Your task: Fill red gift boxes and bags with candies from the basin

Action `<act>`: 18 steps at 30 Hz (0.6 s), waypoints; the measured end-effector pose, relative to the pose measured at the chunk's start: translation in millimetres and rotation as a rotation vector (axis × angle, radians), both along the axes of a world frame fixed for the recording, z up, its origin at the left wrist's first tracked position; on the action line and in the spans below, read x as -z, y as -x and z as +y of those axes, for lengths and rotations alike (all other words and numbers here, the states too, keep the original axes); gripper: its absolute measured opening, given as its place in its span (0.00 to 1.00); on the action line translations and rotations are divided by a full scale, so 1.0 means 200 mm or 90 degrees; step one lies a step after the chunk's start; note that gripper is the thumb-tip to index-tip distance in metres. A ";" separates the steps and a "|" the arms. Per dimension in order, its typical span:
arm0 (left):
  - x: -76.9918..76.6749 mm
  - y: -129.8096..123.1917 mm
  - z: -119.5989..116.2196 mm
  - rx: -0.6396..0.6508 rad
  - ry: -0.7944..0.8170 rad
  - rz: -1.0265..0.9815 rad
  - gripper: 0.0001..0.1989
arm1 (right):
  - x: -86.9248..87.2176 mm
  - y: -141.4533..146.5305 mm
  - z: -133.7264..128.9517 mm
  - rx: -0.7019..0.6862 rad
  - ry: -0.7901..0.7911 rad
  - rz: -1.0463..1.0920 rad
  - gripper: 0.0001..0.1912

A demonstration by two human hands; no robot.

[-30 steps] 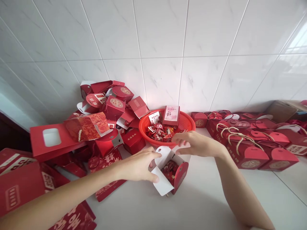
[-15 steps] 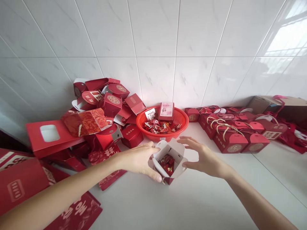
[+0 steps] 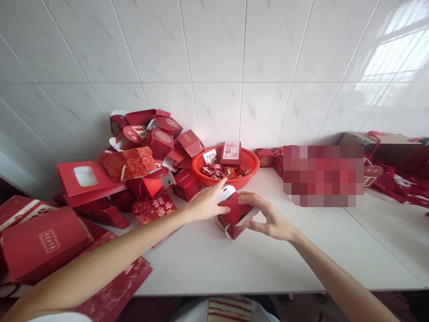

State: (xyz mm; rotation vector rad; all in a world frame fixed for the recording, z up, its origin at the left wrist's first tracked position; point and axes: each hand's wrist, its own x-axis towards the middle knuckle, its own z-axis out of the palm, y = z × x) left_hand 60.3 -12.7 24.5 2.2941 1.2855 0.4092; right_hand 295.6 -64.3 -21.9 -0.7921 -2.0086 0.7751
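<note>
White top (image 3: 192,313) with cream panel (image 3: 229,310), dark red stripes

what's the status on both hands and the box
left hand at box's left side, right hand at its right; box upright on table, red flap angled over top, white flap up; basket close behind

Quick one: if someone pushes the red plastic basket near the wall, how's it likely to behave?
Basket: probably light and semi-rigid, given its thin perforated wall. Wrapped sweets lie loose inside, so they'd likely slide about. The pink-topped box sits high at the back and might shift or tip first.
</note>
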 end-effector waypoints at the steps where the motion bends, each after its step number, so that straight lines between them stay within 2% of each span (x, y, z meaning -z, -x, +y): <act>1: 0.00 0.00 0.00 0.000 0.006 -0.001 0.47 | 0.01 -0.01 0.02 -0.010 0.014 0.008 0.24; 3: 0.01 0.01 0.02 0.017 0.023 -0.008 0.42 | 0.03 -0.03 0.06 -0.003 0.045 0.017 0.23; 7: 0.05 0.02 0.05 0.057 0.049 -0.027 0.34 | 0.10 -0.01 0.12 0.068 0.092 0.022 0.26; 13: 0.10 0.03 0.05 0.124 0.048 0.002 0.25 | 0.16 0.06 0.15 0.121 0.209 0.045 0.32; 16: 0.10 0.02 0.03 0.102 0.056 -0.016 0.24 | 0.15 0.09 0.15 0.131 0.269 0.018 0.31; 18: 0.09 0.00 0.02 0.070 0.072 -0.021 0.25 | 0.15 0.09 0.16 0.150 0.275 -0.016 0.31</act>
